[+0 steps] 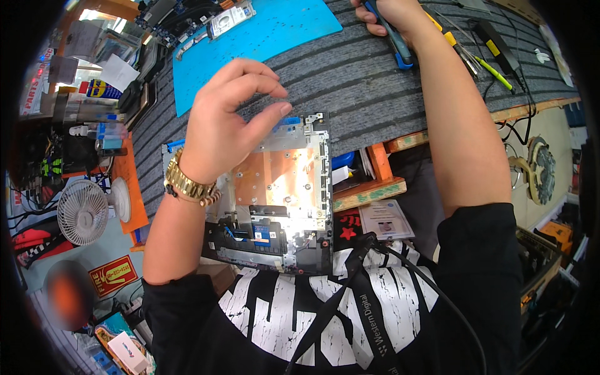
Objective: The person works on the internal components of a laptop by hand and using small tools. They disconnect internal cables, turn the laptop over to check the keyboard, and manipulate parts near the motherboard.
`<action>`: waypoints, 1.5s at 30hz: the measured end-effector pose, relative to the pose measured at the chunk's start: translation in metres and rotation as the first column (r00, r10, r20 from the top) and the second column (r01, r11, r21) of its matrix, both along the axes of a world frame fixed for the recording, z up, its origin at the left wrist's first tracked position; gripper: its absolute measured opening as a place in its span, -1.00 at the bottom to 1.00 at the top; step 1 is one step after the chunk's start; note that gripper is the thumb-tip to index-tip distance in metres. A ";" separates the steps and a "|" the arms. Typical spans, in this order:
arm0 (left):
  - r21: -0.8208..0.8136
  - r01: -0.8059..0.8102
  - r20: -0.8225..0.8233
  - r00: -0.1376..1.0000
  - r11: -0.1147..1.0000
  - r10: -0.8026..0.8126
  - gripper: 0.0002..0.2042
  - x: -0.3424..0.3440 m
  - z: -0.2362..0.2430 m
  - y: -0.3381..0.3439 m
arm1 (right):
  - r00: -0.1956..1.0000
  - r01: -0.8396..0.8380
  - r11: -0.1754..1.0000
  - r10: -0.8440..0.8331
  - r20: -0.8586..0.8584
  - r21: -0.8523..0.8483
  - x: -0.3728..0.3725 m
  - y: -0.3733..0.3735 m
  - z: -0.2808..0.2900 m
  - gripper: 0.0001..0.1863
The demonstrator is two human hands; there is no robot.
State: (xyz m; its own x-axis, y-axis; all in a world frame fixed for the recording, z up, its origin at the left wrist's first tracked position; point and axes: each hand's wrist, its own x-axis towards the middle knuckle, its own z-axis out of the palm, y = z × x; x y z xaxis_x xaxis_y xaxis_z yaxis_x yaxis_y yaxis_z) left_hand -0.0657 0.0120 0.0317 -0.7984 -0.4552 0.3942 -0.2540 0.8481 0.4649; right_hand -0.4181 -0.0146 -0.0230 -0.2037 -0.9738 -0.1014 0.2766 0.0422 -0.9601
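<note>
Over the far left corner of an opened laptop chassis, my left hand hovers with curved fingers. Its thumb stands apart from the fingers, and nothing shows between them. The chassis has a shiny copper-toned inner plate, with dark parts and a small blue-labelled part at its near end. It lies at the near edge of the bench, close to my body. At the far right, my right hand is closed round a slim blue-and-black hand tool, whose exact kind I cannot make out. The far fingers are cut off by the picture's edge.
A blue mat carries a hard drive and tiny dark screws. Circuit boards stand behind it. Right of my right forearm lie screwdrivers, a green pen-like tool and a black adapter with cables. A white fan stands left.
</note>
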 end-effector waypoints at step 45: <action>-0.077 0.024 0.042 0.999 0.997 -0.021 -0.78 -0.001 -0.012 0.016 | 0.997 0.028 1.000 -0.027 -0.077 0.010 0.004 -0.002 0.003 -0.47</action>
